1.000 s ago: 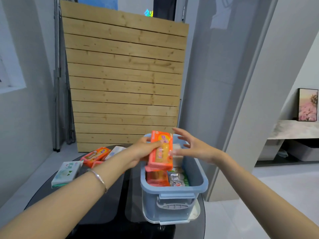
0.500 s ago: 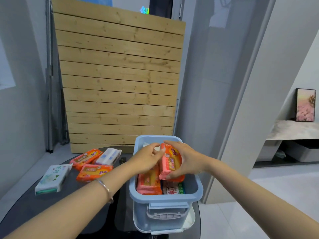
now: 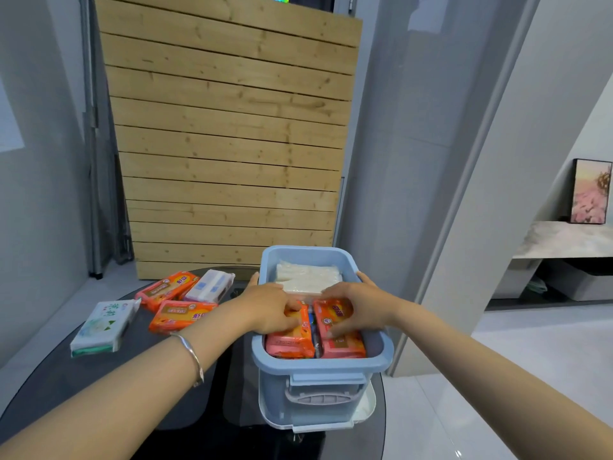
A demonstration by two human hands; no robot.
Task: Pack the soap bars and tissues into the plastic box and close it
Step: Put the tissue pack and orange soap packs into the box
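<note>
i've got left hand [image 3: 272, 308] and right hand [image 3: 356, 307] flat, gripping nothing, pressing 2 soap bars [image 3: 316, 330] into the plastic box [image 3: 318, 383] — overstuffed, the lid may not seat.

The plastic box [image 3: 320, 386] stands on the table [image 3: 66, 386] at about 5 o'clock. Inside it, two soap bars [image 3: 292, 340] lie side by side at the near end, with tissue packs [image 3: 308, 277] behind them at 12 o'clock. Both hands rest on the soaps: left hand [image 3: 268, 308], right hand [image 3: 356, 305]. At 9 to 10 o'clock of the box, on the table, lie two more soap bars [image 3: 180, 315] and two tissue packs [image 3: 102, 327].
</note>
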